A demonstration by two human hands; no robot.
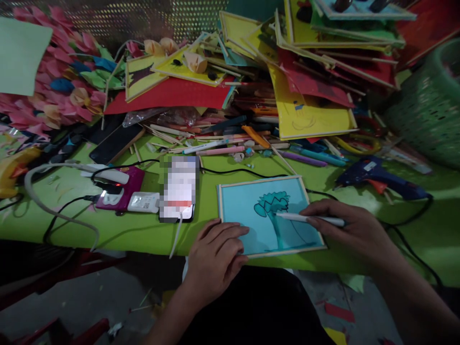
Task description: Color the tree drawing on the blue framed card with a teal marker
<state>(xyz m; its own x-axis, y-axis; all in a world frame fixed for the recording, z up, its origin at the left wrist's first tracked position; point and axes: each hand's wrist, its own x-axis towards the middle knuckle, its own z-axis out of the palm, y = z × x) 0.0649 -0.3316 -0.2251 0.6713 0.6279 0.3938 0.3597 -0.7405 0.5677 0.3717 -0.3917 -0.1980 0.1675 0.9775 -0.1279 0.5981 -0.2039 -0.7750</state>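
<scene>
A blue card (237,203) framed with thin wooden sticks lies at the front edge of the green table. It bears a tree drawing (275,206) with a dark green crown and trunk. My right hand (341,225) grips a white marker (323,220), its tip touching the drawing near the top of the trunk. My left hand (219,254) rests on the card's lower left corner, fingers bent but apart, holding nothing.
Left of the card lie a phone (179,187) and a magenta power strip (131,189) with cables. Pens and sticks cross the table behind, below stacked framed cards (312,105). A blue glue gun (377,175) and green basket (427,105) stand right.
</scene>
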